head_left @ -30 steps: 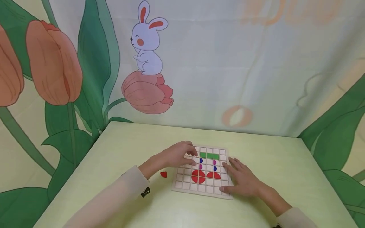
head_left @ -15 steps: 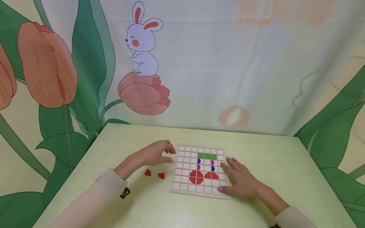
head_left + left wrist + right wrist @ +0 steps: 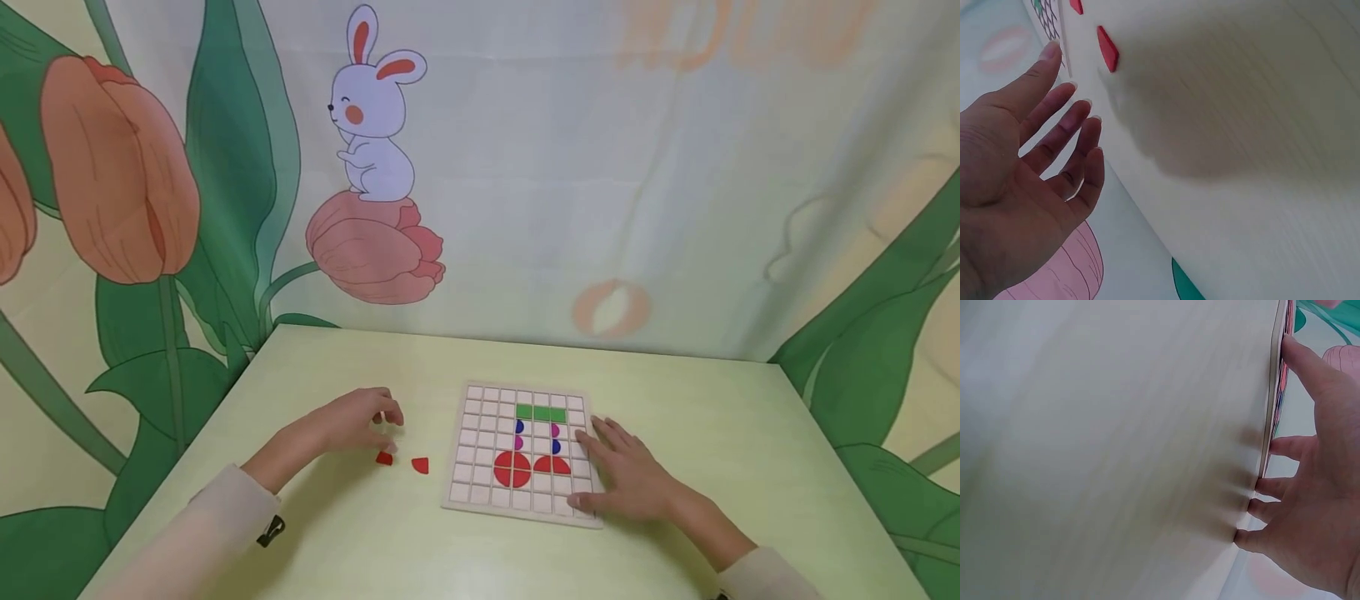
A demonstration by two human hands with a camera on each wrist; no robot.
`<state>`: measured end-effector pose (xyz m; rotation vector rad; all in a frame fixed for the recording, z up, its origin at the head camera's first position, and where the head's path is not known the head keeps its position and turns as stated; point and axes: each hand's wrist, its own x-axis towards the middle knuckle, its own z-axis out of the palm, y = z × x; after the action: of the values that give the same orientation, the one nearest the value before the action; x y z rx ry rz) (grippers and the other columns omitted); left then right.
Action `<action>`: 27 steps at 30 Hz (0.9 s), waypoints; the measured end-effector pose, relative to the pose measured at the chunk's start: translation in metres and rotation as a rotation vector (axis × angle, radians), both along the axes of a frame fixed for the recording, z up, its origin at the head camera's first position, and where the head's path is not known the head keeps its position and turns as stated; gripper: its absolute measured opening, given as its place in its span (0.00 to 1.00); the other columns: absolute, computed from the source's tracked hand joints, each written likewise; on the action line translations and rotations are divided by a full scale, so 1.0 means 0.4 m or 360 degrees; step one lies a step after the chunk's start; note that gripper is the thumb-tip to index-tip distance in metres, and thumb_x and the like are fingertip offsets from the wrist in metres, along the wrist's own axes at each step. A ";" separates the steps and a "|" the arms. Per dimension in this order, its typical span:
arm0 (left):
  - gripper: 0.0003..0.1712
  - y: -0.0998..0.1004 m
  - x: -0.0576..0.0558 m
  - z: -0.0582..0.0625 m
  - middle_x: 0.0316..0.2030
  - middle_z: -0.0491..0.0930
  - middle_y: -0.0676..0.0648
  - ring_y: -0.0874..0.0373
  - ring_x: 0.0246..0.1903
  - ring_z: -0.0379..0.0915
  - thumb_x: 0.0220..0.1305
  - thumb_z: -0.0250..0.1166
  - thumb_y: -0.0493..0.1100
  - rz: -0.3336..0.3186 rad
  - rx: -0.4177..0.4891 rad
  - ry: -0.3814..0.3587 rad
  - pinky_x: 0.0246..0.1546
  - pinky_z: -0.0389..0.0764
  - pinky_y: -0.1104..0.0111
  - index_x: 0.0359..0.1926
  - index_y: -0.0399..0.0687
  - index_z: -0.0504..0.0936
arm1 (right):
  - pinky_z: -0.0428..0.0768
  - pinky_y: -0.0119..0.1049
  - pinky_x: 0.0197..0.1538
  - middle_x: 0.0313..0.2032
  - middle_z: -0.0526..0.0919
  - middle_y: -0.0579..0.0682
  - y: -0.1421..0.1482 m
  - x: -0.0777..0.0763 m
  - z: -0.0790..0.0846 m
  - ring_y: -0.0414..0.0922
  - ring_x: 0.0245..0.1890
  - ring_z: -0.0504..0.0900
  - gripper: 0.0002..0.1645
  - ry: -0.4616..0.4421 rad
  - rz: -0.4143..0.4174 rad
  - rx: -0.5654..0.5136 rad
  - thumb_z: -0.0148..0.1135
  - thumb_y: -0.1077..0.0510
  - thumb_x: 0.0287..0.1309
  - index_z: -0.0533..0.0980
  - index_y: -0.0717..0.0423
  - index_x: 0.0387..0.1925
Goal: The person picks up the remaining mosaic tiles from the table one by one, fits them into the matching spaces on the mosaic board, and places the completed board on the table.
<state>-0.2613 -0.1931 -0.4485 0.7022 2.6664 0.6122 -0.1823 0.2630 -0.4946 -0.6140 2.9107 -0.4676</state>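
My left hand (image 3: 348,423) hovers over the table with relaxed, parted fingers and holds nothing. Its thumb tip overlaps a red quarter-circle piece (image 3: 384,458) in the head view. In the left wrist view, a gap shows between the hand (image 3: 1016,169) and the nearest red piece (image 3: 1108,49). A second red quarter-circle piece (image 3: 421,465) lies between it and the pale gridded board (image 3: 480,437). Spread fingers of my right hand (image 3: 630,462) rest along the board's right edge, the thumb over its lower right corner. In the right wrist view the fingertips (image 3: 1244,536) touch down beside that edge.
On the board lie a green bar (image 3: 542,413), small blue half-circles (image 3: 519,427) and magenta ones (image 3: 555,431), a red circle (image 3: 512,469) of quarter pieces and a red half-circle (image 3: 552,465). A printed curtain (image 3: 510,208) hangs behind the table (image 3: 480,558).
My left hand has moved left off the board, past its left edge, and down to the farther loose red piece. The right hand has stayed at the board's right edge.
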 end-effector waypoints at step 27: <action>0.11 -0.038 0.038 -0.039 0.37 0.76 0.51 0.54 0.39 0.72 0.65 0.75 0.32 -0.0091 0.0006 0.0053 0.45 0.80 0.63 0.42 0.47 0.82 | 0.54 0.73 0.75 0.82 0.53 0.64 0.000 0.000 -0.007 0.68 0.81 0.48 0.65 -0.0001 -0.0023 0.0041 0.65 0.20 0.56 0.61 0.55 0.81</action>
<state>-0.2460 -0.2084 -0.4641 0.7939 2.6660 0.5953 -0.1824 0.2629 -0.4974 -0.5891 2.9177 -0.4309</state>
